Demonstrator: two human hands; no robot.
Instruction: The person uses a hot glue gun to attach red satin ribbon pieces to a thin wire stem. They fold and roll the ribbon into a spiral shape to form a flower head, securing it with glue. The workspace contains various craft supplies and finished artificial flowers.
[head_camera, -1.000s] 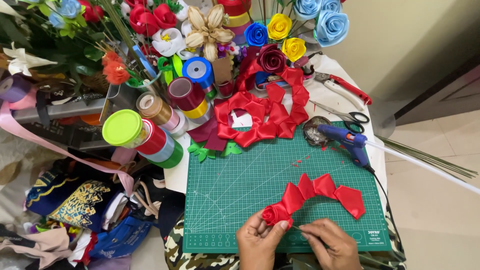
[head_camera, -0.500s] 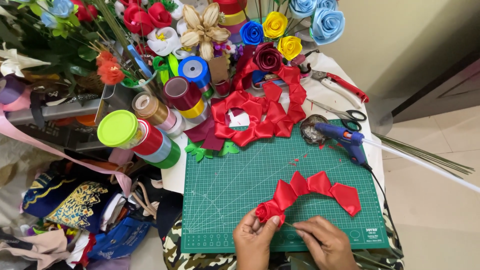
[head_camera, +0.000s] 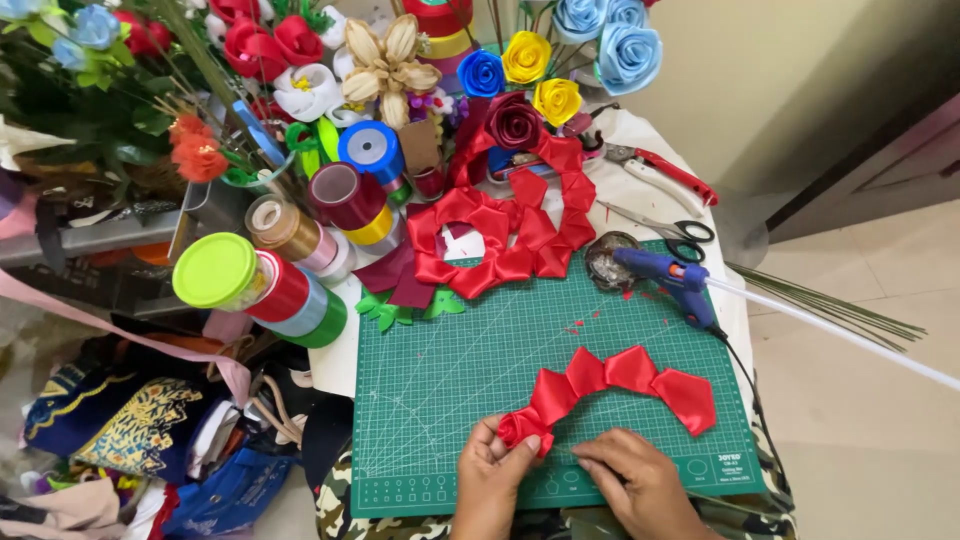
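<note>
Red satin strip (head_camera: 610, 385) lies across the green mat (head_camera: 480, 350), and I'm working its near end. My left hand (head_camera: 490, 478) is clamped on the rolled bud (head_camera: 523, 430) at about seven o'clock on the mat, thumb and fingers pinched tight round it. My right hand (head_camera: 635, 480) sits just beside it at six o'clock, fingers together and flat on the mat; I cannot tell whether they pin the ribbon edge or only rest there.

Compared with a second ago, the bud has thickened and slid a touch toward me, and the free tail has shortened: fewer folded points trail off toward four o'clock. So the roll is taking up ribbon, turn by turn, and by my reckoning there are some three or four points left before the whole strip is wound in.

Up at twelve o'clock the other chain (head_camera: 500, 235) of red folded petals lies in a loop, untouched. The blue glue gun (head_camera: 670, 280) rests at two o'clock, nozzle near a small foil dish (head_camera: 608, 262), well apart from my hands. Scissors (head_camera: 670, 230) and red cutters (head_camera: 665, 175) lie beyond it. Ribbon spools (head_camera: 290, 270) crowd ten o'clock, with finished roses (head_camera: 555, 65) behind.
</note>
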